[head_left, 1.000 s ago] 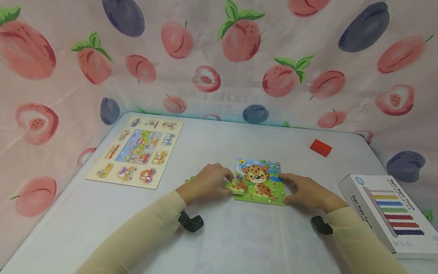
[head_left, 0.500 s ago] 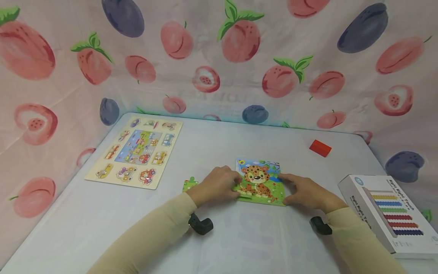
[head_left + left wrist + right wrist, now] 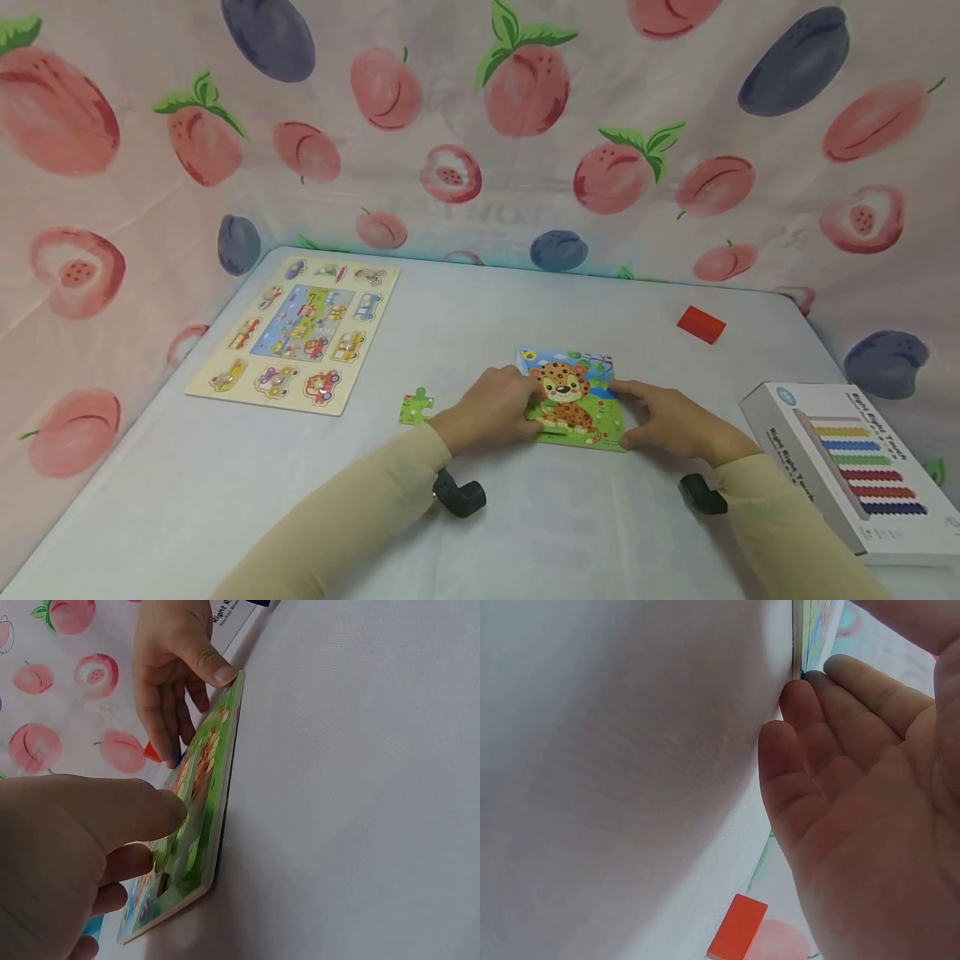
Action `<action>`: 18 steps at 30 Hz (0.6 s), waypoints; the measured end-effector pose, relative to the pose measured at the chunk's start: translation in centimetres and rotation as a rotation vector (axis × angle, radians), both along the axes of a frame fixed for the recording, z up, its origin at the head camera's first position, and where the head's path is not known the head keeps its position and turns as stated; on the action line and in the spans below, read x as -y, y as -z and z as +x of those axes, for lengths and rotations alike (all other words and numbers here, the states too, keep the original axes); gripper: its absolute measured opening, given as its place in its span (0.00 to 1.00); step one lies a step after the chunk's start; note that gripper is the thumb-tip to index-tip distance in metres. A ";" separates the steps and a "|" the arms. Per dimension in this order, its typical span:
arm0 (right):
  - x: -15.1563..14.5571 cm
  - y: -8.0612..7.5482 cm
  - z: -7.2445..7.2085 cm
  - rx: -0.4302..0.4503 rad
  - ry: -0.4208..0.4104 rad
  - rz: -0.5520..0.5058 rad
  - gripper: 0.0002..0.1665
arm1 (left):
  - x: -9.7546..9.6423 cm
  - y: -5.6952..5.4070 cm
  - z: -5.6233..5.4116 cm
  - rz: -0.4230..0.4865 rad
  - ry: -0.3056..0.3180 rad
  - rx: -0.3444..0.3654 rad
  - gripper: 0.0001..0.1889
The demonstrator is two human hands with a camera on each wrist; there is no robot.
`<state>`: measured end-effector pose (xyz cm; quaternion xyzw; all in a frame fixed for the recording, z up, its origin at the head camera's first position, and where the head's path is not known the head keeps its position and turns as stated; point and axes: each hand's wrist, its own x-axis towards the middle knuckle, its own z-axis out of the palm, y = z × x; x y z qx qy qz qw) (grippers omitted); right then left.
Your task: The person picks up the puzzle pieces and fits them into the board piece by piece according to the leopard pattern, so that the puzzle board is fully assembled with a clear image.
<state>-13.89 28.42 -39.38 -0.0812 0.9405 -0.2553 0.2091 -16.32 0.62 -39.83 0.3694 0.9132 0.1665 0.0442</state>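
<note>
A square leopard jigsaw puzzle [image 3: 581, 408] lies on the table, seen edge-on in the left wrist view. My left hand [image 3: 498, 407] reaches over its left side and pinches a green and orange puzzle piece [image 3: 551, 414] between thumb and fingers. That piece overlaps the lower part of the picture, largely covered by the hand. On the puzzle's right side, my right hand [image 3: 671, 421] steadies the edge, thumb at the near corner and fingers extended along the side. Another green puzzle piece [image 3: 415, 408] lies loose, left of my left wrist.
A wooden peg puzzle board [image 3: 300, 333] with vehicle pictures lies at the back left. At the back right sits a red block [image 3: 702, 324]. A white box [image 3: 855, 475] with coloured bars pictured on it stands beside my right forearm. Fruit-patterned cloth [image 3: 450, 108] hangs behind the table.
My left hand has moved right with the puzzle piece, from the leopard puzzle's left edge to farther over it. The loose green piece has come into view behind it. My right hand stays put.
</note>
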 end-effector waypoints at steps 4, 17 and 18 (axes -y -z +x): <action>0.1 -0.1 0.1 0.003 0.000 0.007 0.52 | -0.6 0.1 0.0 -0.017 -0.005 0.001 0.18; 0.2 -0.3 0.2 0.000 -0.007 0.008 0.52 | -1.8 0.2 0.2 -0.046 -0.006 -0.035 0.16; 0.2 -0.3 0.2 -0.002 -0.009 0.007 0.52 | -1.9 0.2 0.2 -0.047 -0.005 -0.038 0.16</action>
